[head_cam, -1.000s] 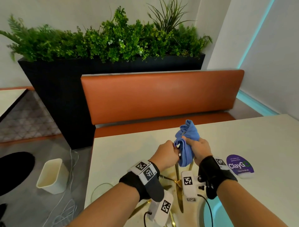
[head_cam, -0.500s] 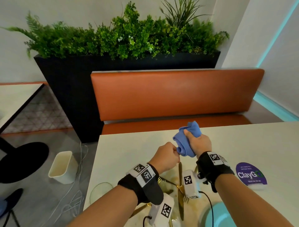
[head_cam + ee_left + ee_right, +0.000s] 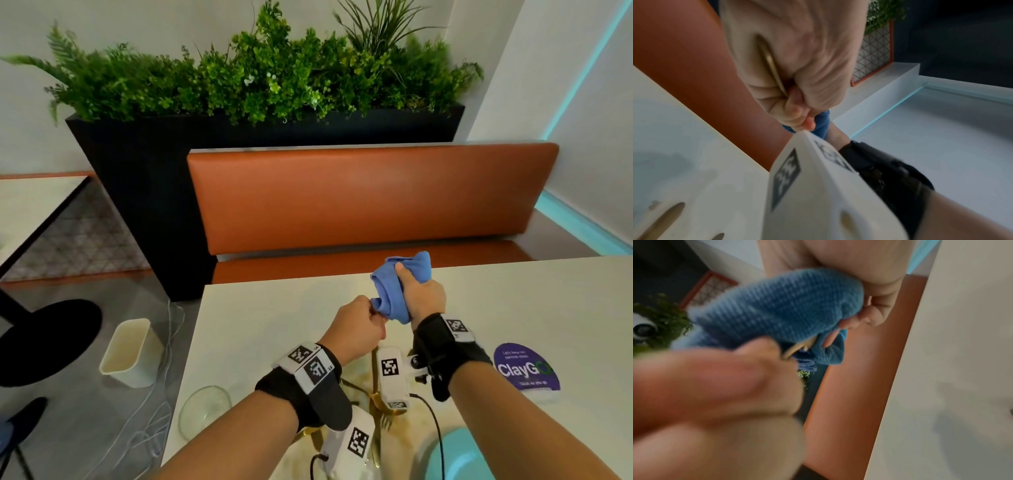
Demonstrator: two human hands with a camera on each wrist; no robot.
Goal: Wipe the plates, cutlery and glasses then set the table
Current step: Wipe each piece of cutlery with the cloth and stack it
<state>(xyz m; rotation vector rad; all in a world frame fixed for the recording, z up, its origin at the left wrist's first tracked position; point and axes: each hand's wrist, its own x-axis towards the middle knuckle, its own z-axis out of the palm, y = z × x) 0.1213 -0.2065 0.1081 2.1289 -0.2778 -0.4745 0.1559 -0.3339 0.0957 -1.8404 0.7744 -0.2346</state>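
My left hand [image 3: 356, 329] is a fist round the handle of a gold piece of cutlery [image 3: 770, 65], held above the white table [image 3: 274, 308]. My right hand [image 3: 424, 298] grips a bunched blue cloth [image 3: 394, 291] wrapped over the cutlery's other end, so that end is hidden. A sliver of gold [image 3: 797, 348] shows between cloth [image 3: 777, 308] and left hand. More gold cutlery [image 3: 376, 401] lies below my wrists. A clear glass [image 3: 205, 407] stands near the table's left edge and a teal plate [image 3: 459, 455] sits at the bottom right.
A purple ClayGo sign [image 3: 525, 371] lies on the table to the right. An orange bench [image 3: 370, 198] and a black planter [image 3: 144, 164] stand behind the table. A white bin [image 3: 128, 353] and cables are on the floor at the left.
My head has turned left, so the scene slid right. Both hands keep their holds; the right hand with the cloth has shifted slightly farther from me.
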